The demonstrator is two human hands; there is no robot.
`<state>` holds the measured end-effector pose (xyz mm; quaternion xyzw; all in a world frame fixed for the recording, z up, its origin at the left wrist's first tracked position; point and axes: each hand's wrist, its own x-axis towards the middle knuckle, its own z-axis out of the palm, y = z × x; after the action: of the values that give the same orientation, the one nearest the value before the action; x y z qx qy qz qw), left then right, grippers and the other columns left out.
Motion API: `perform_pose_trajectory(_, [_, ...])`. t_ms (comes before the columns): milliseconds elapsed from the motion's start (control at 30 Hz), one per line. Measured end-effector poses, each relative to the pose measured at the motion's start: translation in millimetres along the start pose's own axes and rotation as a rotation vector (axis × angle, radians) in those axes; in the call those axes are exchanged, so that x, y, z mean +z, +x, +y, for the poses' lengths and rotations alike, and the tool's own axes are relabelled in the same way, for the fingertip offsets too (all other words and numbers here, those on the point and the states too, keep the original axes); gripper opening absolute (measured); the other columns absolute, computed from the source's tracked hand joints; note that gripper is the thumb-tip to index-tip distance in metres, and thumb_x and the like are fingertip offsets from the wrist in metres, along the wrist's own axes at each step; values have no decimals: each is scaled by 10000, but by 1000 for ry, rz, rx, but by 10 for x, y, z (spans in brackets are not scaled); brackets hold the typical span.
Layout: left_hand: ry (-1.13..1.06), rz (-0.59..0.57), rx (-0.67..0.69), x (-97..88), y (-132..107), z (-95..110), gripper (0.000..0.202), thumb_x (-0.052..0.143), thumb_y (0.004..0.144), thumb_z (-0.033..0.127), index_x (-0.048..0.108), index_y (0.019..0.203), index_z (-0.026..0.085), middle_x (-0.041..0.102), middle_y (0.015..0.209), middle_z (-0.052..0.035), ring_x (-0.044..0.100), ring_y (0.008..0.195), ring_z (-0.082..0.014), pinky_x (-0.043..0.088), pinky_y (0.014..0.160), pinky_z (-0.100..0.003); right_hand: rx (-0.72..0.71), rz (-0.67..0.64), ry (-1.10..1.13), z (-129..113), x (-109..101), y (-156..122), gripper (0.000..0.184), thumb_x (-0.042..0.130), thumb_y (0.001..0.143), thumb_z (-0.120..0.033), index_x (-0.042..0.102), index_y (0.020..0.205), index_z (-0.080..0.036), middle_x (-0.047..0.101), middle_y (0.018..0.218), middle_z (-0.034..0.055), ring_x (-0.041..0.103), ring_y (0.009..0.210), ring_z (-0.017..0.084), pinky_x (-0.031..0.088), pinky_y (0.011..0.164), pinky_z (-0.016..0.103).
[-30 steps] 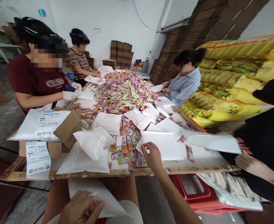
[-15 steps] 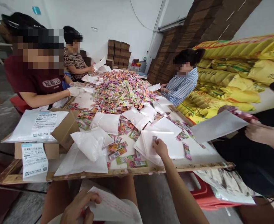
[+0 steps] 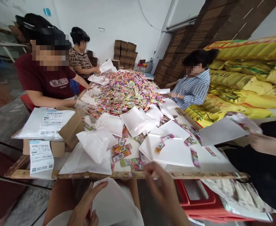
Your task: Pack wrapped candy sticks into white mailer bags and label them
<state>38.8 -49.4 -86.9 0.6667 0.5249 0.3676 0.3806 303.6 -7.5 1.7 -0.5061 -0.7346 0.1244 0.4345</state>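
Left hand (image 3: pixel 86 207), fingers spread, rests on a white bag (image 3: pixel 114 204) below the table (image 3: pixel 128 174) edge. Right hand (image 3: pixel 162 191), blurred, just below that edge; finger state unclear. Sachets (image 3: pixel 128 91) heaped mid-table.

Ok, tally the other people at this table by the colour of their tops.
Maroon top: 1
Brown patterned top: 1
Blue striped shirt: 1
Black top: 1
Total: 4
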Motion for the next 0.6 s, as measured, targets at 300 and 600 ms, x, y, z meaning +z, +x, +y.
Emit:
perform_pose_trajectory(300, [48, -147, 18, -167, -86, 78, 808, 387, 789, 41, 162, 1464, 426, 312, 1555, 76, 320, 1400, -155, 349, 1093, -285, 22, -188, -32, -34, 249, 213, 136, 463, 920, -184, 598, 917, -203, 648, 872, 43, 592, 826, 157, 449, 729, 274])
perform_pose_trajectory(600, [104, -270, 76, -144, -114, -113, 870, 410, 740, -37, 161, 1492, 324, 240, 1586, 5, 214, 1437, -136, 203, 1157, -327, -191, -619, -576, 911, 1016, 1106, 235, 542, 769, -45, 609, 954, -174, 635, 1029, 87, 530, 1043, 226, 328, 959, 387])
